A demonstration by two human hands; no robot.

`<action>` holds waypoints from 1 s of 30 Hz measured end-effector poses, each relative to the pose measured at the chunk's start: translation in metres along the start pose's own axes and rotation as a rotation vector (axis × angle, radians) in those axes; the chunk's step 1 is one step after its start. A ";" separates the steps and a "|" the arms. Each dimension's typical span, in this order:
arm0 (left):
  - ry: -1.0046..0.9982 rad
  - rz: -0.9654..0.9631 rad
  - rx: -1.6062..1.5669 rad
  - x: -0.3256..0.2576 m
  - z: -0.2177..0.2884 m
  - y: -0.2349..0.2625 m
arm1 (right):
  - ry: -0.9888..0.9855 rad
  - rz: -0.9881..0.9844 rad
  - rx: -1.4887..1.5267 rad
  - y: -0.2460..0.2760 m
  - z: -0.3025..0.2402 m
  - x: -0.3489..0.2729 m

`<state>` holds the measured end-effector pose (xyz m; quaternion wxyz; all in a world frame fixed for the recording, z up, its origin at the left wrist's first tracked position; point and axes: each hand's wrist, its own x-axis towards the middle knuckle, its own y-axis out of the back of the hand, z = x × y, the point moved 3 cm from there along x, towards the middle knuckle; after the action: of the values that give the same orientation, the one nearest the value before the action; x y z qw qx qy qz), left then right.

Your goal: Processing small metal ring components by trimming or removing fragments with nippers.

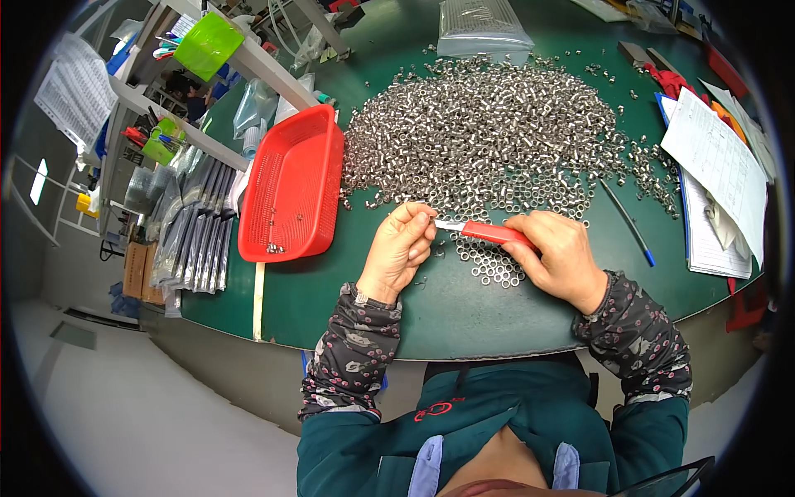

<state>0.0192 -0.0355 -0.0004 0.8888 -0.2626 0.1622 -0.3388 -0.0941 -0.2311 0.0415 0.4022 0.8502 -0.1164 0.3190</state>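
At the left of the green table (464, 315) sits a red plastic basket (291, 186) with a few small metal pieces in one corner. The left hand (399, 248) is pinched closed on something tiny at the blade tip; what it is I cannot tell. The right hand (559, 255) grips a red-handled utility knife (484, 232), blade pointing left. I'd keep that blade low and steady, fingertips clear of its edge. Behind the hands spreads a big heap of small silvery metal rings (497, 137), shiny and loose, with a few laid flat under the knife.
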 end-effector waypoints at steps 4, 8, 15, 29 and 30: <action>0.018 0.003 0.042 0.000 -0.001 0.001 | 0.003 -0.035 0.015 -0.002 0.002 -0.001; 0.033 -0.031 0.057 0.000 -0.002 0.003 | 0.008 -0.020 0.010 -0.001 0.001 0.000; 0.035 0.016 0.036 0.001 -0.001 0.005 | -0.041 0.117 -0.050 0.007 0.007 0.001; 0.002 -0.046 0.024 0.002 0.001 0.005 | -0.066 0.116 -0.024 0.005 0.009 0.000; 0.002 -0.047 0.024 0.002 0.001 0.003 | -0.066 0.116 -0.024 0.005 0.009 0.000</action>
<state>0.0224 -0.0343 -0.0021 0.8836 -0.2552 0.1529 -0.3617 -0.0929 -0.2412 0.0405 0.3891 0.8472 -0.1824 0.3123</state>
